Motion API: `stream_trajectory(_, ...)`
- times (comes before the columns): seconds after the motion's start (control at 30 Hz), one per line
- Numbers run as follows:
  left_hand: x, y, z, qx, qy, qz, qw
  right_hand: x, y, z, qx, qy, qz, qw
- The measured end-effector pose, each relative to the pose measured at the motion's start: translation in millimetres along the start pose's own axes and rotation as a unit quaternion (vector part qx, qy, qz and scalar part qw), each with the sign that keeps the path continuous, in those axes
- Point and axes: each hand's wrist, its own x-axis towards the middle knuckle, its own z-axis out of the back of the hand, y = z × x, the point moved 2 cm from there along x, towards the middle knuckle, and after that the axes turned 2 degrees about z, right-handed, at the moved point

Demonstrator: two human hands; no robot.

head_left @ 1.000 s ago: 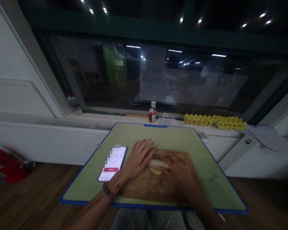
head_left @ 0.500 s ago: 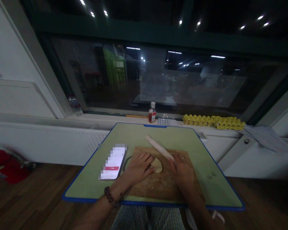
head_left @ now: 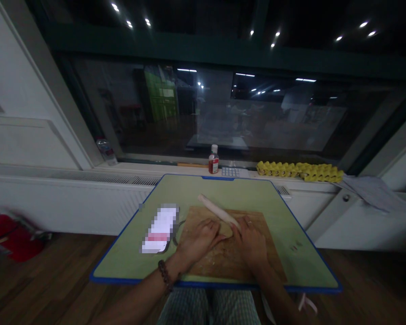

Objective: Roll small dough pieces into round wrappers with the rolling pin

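Observation:
A flat round piece of dough point(head_left: 226, 229) lies on the wooden board point(head_left: 237, 264), partly covered by my hands. My left hand point(head_left: 200, 238) is closed at the dough's left side, its thumb and fingertips on the edge. Slanting from upper left, a pale rolling pin point(head_left: 215, 209) reaches the dough's right edge. My right hand point(head_left: 252, 240) is wrapped over the near end of that pin, palm down, so this end is hidden.
The green table point(head_left: 186, 189) has a blue rim. A lit phone point(head_left: 160, 228) lies left of the board, a dark curved object point(head_left: 176, 234) beside it. On the sill stand a small bottle point(head_left: 214, 160) and yellow egg trays point(head_left: 299, 171).
My right hand and the rolling pin have shifted left, onto the dough's edge. My left hand has moved slightly right and covers more of the dough.

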Motion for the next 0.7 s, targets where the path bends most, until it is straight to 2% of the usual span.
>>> stream_trajectory(0.13,4,1,19,-0.031,0.054,-0.114,0.991,1,-2,3,-0.014,-0.005,-0.024,1.0)
stream_trajectory(0.3,22,9,35,-0.04,0.054,-0.132,0.989,1,-6,10,-0.01,-0.023,-0.058,0.998)
stream_trajectory(0.4,31,3,34,-0.09,0.087,-0.189,0.974,0,-12,10,-0.019,-0.026,-0.087,0.996)
stream_trajectory(0.47,34,-3,31,-0.108,0.108,-0.209,0.966,-1,-16,8,-0.034,-0.038,-0.081,0.995)
stream_trajectory(0.57,34,-10,27,-0.125,0.097,-0.188,0.969,-1,-20,3,-0.06,-0.063,-0.052,0.995)
stream_trajectory(0.7,28,-8,22,-0.193,0.036,-0.059,0.979,-1,-20,0,-0.056,-0.074,-0.014,0.996)
